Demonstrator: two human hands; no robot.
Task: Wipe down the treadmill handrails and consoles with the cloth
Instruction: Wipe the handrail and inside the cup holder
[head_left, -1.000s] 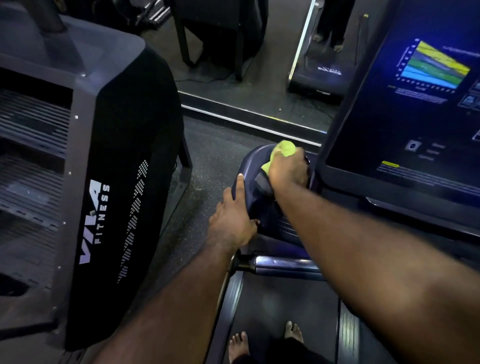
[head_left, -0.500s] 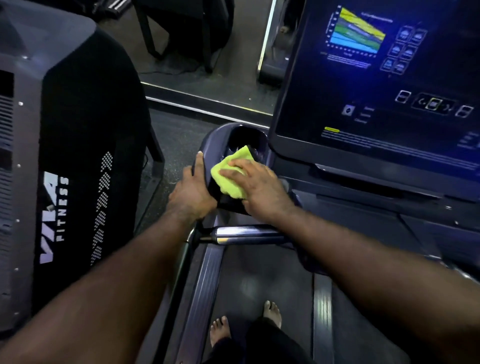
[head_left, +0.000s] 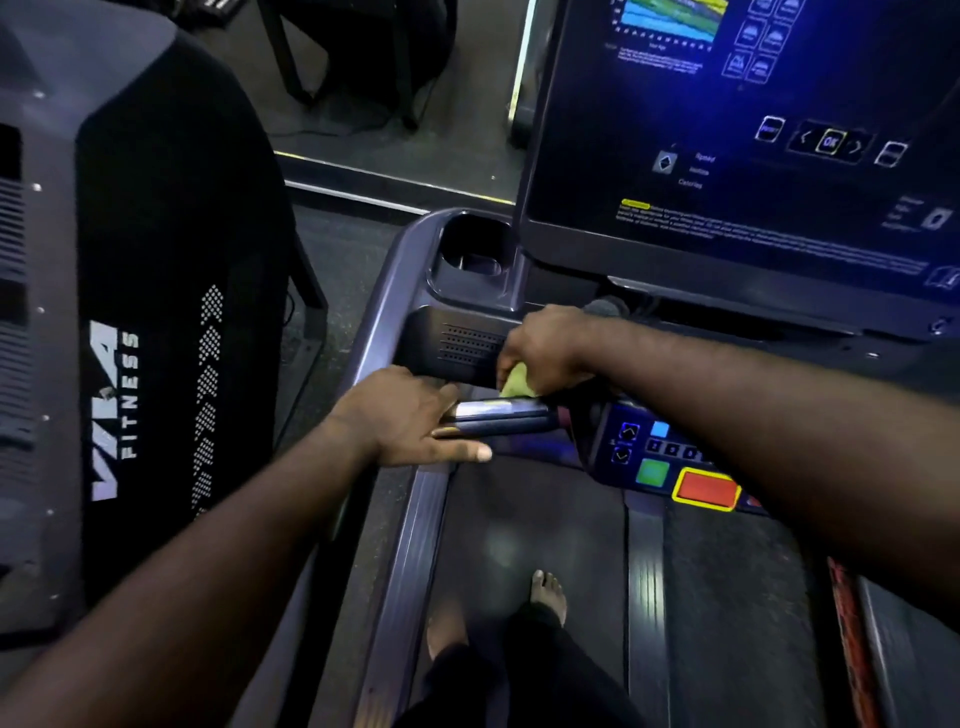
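With the right grip (head_left: 545, 353) pinching the cloth (head_left: 517, 383) and the left grip (head_left: 410, 415) released on the handrail (head_left: 498, 415), a stray swipe could hit the green button (head_left: 653, 472).

Soft yellow-green cloth (head_left: 516, 381), glossy metal handrail bar (head_left: 498, 415), smooth matt plastic console housing (head_left: 395, 291), glossy screen (head_left: 753, 156).

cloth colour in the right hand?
Yellow-green cloth, gripped by the right hand; head view, the only one.

Dim room. The screen (head_left: 727, 156) glows blue, the main light; its text is blurred. Below it, a rail (head_left: 498, 410) catches glare. Far below, feet (head_left: 548, 592) are soft; edges bow.
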